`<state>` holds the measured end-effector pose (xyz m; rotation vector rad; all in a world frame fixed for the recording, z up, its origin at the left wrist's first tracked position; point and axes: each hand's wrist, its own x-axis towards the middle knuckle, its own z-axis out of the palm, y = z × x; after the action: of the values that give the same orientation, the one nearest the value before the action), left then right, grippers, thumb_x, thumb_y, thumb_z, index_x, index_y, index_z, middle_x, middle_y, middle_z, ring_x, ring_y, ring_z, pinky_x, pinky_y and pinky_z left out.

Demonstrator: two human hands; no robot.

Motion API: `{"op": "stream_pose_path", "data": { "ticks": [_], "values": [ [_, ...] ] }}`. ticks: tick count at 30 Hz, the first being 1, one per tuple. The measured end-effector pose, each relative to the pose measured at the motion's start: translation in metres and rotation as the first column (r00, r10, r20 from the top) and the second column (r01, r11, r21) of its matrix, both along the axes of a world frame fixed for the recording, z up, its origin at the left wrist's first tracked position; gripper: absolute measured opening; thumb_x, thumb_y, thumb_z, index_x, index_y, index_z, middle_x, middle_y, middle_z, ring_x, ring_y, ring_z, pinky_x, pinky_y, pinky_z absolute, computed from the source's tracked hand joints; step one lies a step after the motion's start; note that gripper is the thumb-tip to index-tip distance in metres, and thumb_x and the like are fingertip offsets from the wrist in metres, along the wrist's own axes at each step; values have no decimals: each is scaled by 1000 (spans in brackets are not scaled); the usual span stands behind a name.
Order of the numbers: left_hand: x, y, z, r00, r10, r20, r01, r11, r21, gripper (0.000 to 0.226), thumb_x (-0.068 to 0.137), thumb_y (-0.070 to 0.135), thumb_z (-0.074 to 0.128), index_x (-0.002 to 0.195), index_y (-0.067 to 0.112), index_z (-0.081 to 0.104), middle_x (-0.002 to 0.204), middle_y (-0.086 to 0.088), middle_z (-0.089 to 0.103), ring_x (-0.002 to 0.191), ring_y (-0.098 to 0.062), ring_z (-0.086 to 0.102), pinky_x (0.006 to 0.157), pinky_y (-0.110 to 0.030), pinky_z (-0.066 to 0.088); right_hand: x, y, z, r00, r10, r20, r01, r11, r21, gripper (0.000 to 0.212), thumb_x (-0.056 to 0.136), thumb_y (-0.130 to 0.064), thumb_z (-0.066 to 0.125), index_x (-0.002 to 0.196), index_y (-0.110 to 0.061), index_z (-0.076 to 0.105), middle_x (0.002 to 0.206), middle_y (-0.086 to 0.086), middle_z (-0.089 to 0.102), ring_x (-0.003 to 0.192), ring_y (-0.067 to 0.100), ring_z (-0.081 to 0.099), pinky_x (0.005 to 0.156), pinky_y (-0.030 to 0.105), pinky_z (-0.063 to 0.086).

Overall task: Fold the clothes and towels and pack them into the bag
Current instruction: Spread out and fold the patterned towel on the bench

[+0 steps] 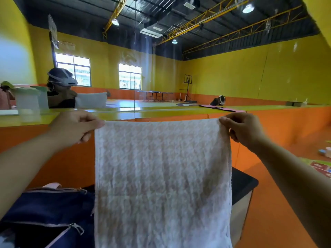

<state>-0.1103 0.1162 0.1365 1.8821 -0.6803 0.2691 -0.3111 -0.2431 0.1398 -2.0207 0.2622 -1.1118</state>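
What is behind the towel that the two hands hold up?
The towel hides the middle. Beside it show a dark blue bag at left and a black-topped table at right. What lies between them is covered.

Indoor sports hall. Yellow upper walls [232,68] above an orange lower band [268,101]; dark ceiling [80,11] crossed by yellow trusses [206,17], with hanging lamps [248,8] lit. Two barred windows [129,76] admit daylight. A freestanding basketball hoop [188,81] and a table-tennis table [155,94] stand at the far end on a glossy yellow floor [143,104]. A wall-mounted backboard [52,31] hangs at left.
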Motion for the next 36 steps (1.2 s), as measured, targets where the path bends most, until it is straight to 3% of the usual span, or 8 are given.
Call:
{"op": "stream_pose_path", "data": {
  "ticks": [3,8,11,16,21,25,31,36],
  "values": [
    [22,-15,-29,988,-12,-153,24,997,79,11,82,16,70,83,5,68,42,-3,60,40,-14,55,36,-18,44,26,-9,-29,988,-5,-153,16,997,73,11,86,-14,66,75,-12,67,67,11,63,49,17,58,38,23,49],
    [62,-45,-86,913,18,-408,10,998,67,6,85,3,65,86,-2,63,86,-28,67,71,-29,71,47,-23,57,79,-27,-90,967,89,-237,-4,942,336,10,86,-7,65,79,-1,64,76,19,67,62,28,66,60,34,61],
    [90,-62,-120,881,46,-472,-18,998,62,4,87,-1,62,84,-4,61,89,-27,65,77,-31,68,50,-23,58,113,-45,-128,944,72,-323,31,953,303,12,89,-14,63,86,-2,64,84,17,71,74,27,71,74,41,60],
    [135,-91,-163,844,118,-523,-82,992,91,5,86,-4,61,82,-5,60,90,-30,64,74,-30,66,49,-20,57,165,-66,-175,917,10,-400,74,978,195,14,91,-20,61,90,-7,65,85,8,73,76,17,72,76,36,60],
    [170,-112,-198,849,192,-492,-137,980,146,3,86,0,63,83,-1,62,99,-29,65,81,-30,66,66,-26,60,212,-88,-209,897,-16,-442,89,985,146,18,89,-27,62,97,-11,67,89,2,73,80,13,70,81,40,58],
    [177,-123,-222,893,253,-372,-137,941,310,45,83,16,71,123,5,56,128,-12,55,113,-30,56,99,-45,46,227,-92,-230,844,-7,-537,60,995,83,51,87,-32,66,133,-16,50,131,0,56,111,18,58,91,33,47],
    [139,-137,-231,951,146,-272,-29,919,393,17,84,16,69,100,17,62,99,7,59,94,-21,58,82,-37,48,201,-81,-245,762,44,-646,-92,995,-41,32,88,-29,64,118,-18,61,115,-3,66,93,7,60,75,20,44],
    [73,-128,-239,976,-61,-207,166,826,539,6,86,30,66,90,28,62,94,19,58,88,-6,58,75,-28,47,147,-58,-253,711,59,-701,-274,941,-199,24,90,-27,63,112,-17,65,110,-2,67,94,9,61,83,25,49]
  ]
}}
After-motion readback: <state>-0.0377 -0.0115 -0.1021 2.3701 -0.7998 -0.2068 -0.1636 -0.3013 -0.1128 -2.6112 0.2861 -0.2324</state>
